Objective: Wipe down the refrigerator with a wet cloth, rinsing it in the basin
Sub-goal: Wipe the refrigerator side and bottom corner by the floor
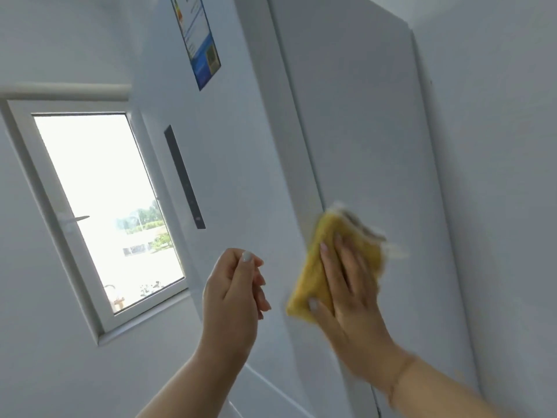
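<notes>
The tall white refrigerator (361, 116) fills the middle of the head view, its door on the left and its side panel on the right. My right hand (349, 300) presses a folded yellow cloth (313, 282) flat against the side panel near the front corner, fingers straight over it. The cloth's upper edge is blurred. My left hand (235, 297) hovers in front of the door with fingers loosely curled, holding nothing and apart from the surface. No basin is in view.
A dark narrow control strip (184, 176) and a blue label sticker (199, 40) sit on the door. A white-framed window (99, 206) with a handle is in the wall at left. A white wall (497, 176) stands close to the refrigerator's right side.
</notes>
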`<state>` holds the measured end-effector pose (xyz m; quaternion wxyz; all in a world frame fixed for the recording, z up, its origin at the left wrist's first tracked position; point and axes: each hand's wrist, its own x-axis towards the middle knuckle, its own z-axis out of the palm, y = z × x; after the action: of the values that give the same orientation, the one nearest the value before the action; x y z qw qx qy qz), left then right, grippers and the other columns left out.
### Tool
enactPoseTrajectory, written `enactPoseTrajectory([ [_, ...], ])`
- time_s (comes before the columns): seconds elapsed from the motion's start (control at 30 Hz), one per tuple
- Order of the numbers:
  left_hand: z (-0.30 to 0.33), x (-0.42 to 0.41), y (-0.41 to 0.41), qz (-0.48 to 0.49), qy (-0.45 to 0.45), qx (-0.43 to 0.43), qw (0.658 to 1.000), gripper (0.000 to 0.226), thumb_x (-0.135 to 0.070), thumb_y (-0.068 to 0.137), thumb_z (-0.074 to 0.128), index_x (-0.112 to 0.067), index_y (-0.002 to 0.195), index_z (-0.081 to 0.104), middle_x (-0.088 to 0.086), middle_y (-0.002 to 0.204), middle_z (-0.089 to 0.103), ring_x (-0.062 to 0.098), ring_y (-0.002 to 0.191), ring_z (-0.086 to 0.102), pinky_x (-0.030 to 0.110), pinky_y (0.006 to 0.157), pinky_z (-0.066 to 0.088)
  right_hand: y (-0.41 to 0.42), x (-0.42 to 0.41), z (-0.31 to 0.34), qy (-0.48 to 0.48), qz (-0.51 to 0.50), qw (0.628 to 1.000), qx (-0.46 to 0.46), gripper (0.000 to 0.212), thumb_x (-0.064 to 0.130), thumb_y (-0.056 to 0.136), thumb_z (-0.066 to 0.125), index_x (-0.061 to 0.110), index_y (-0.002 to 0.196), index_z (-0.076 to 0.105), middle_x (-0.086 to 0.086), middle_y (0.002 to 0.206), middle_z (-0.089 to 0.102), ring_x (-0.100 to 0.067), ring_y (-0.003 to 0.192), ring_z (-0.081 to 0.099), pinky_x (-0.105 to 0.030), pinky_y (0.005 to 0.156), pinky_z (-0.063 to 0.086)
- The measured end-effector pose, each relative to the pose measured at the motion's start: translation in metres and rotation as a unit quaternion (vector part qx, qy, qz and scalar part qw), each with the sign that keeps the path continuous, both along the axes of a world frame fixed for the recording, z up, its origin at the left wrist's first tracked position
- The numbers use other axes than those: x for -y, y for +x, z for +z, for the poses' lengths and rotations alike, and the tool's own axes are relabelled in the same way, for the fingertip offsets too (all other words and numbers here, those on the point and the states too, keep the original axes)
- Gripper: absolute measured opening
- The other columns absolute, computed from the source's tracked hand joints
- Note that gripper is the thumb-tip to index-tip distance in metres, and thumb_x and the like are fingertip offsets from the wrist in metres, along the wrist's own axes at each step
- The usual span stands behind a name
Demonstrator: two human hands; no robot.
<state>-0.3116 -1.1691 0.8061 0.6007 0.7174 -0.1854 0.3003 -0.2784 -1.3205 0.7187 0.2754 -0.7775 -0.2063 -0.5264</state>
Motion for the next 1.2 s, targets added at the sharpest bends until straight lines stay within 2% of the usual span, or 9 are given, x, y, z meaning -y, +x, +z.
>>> enactPoseTrajectory([
  [0.07,-0.004,0.000,0.003,-0.001,-0.013,-0.007,1.000,0.028,-0.014,0.100,0.040,-0.005,0.079,0.056,0.007,0.060,0.052,0.022,0.045,0.047,0.027,0.039,0.036,-0.003,-0.003,-0.050,-0.003,-0.043,0.999,-0.005,0.065,0.053,0.098,0.025,0.019,0.153,0.013,-0.009,0.157,0.016,-0.032,0.141,0.023,-0.047,0.111,0.023],
  [0.17,-0.006,0.000,0.004,-0.004,-0.021,-0.017,1.000,0.028,-0.014,0.100,0.041,-0.004,0.079,0.056,0.007,0.059,0.053,0.022,0.044,0.047,0.027,0.039,0.035,0.000,-0.009,-0.077,0.033,-0.112,0.993,-0.001,0.065,0.054,0.095,0.029,0.006,0.138,0.040,-0.025,0.129,0.052,-0.038,0.128,0.043,-0.054,0.096,0.042],
  [0.23,-0.004,0.000,0.004,-0.005,-0.015,-0.016,1.000,0.028,-0.014,0.099,0.041,-0.005,0.079,0.057,0.006,0.060,0.053,0.022,0.044,0.048,0.027,0.039,0.036,-0.004,-0.007,-0.062,0.024,-0.064,0.997,-0.028,0.068,0.058,0.094,0.031,0.017,0.148,0.029,-0.017,0.143,0.040,-0.030,0.138,0.032,-0.051,0.102,0.037],
  [0.3,0.001,0.000,0.002,-0.004,-0.010,-0.009,1.000,0.028,-0.014,0.099,0.041,-0.005,0.079,0.057,0.008,0.061,0.053,0.022,0.044,0.048,0.027,0.039,0.036,-0.010,-0.003,-0.027,0.021,-0.027,0.999,-0.031,0.073,0.068,0.091,0.025,0.035,0.152,0.001,0.003,0.158,0.003,-0.016,0.146,0.004,-0.047,0.114,0.023],
  [0.37,0.007,0.000,0.000,0.000,-0.007,-0.002,1.000,0.027,-0.014,0.099,0.040,-0.005,0.079,0.057,0.009,0.061,0.054,0.021,0.045,0.049,0.027,0.040,0.037,-0.012,0.002,0.025,0.026,0.006,0.997,-0.075,0.073,0.076,0.084,0.021,0.054,0.141,-0.019,0.019,0.152,-0.020,-0.006,0.142,-0.015,-0.046,0.118,0.006],
  [0.5,0.010,0.003,-0.004,-0.001,0.011,0.005,1.000,0.027,-0.015,0.099,0.038,-0.007,0.081,0.057,0.008,0.064,0.054,0.020,0.048,0.051,0.026,0.041,0.039,-0.002,0.002,0.124,0.049,-0.010,0.999,-0.017,0.077,0.062,0.087,0.042,0.042,0.148,-0.001,0.008,0.152,0.000,-0.005,0.139,-0.004,-0.038,0.111,-0.005],
  [0.6,0.005,0.004,-0.007,-0.006,0.018,0.005,1.000,0.027,-0.016,0.099,0.037,-0.007,0.083,0.057,0.007,0.065,0.054,0.018,0.048,0.051,0.025,0.041,0.041,0.002,-0.007,0.124,0.082,-0.027,0.996,0.025,0.074,0.055,0.090,0.044,0.029,0.152,0.012,-0.002,0.153,0.011,-0.013,0.140,0.006,-0.038,0.110,0.000],
  [0.97,-0.054,-0.002,-0.008,-0.023,0.036,-0.057,0.997,0.026,-0.011,0.098,0.038,-0.012,0.078,0.056,0.004,0.061,0.051,0.017,0.044,0.049,0.028,0.047,0.038,-0.015,-0.030,-0.083,0.174,-0.013,0.980,-0.091,0.061,0.060,0.095,0.022,0.042,0.149,-0.001,0.007,0.155,0.005,-0.014,0.146,0.002,-0.043,0.119,0.006],
  [1.2,-0.104,0.005,-0.016,-0.065,0.107,-0.124,0.984,0.025,-0.012,0.097,0.044,-0.010,0.078,0.059,-0.001,0.054,0.051,0.018,0.047,0.051,0.030,0.048,0.039,-0.038,-0.044,-0.223,0.322,0.026,0.918,-0.230,0.060,0.066,0.093,0.016,0.051,0.146,-0.006,0.021,0.156,-0.010,-0.011,0.147,0.000,-0.030,0.118,0.011],
])
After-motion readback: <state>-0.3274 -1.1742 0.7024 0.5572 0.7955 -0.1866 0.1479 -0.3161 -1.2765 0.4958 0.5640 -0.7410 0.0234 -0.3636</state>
